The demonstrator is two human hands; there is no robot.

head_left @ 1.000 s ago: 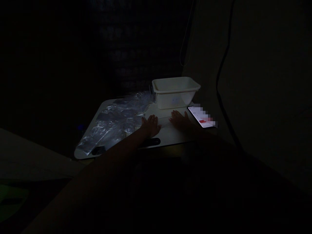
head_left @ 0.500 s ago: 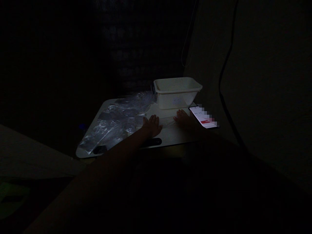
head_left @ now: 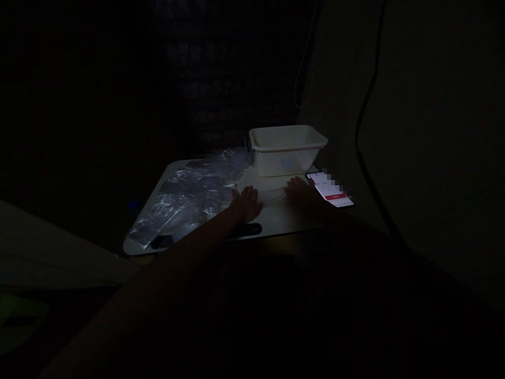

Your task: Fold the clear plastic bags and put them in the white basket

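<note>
My left hand [head_left: 246,203] lies flat, fingers spread, on the white tabletop near its front edge. It presses on the left end of a thin clear plastic sheet or bag [head_left: 272,197]. At the other end of that plastic is my right hand [head_left: 300,191], its palm down and fingers extended along the surface. Dim light leaves its fingertips hard to make out. To the left of my left hand spreads a heap of crumpled clear plastic bags [head_left: 189,197].
A white plastic tub [head_left: 290,160] stands behind my hands. A lit phone [head_left: 335,196] lies at the right edge of the small white table [head_left: 282,223]. A dark cable [head_left: 358,131] hangs along the wall at the right. Everything around is very dark.
My right hand has shifted slightly to the right along the plastic, which now looks smoother. My left hand stays where it was.
</note>
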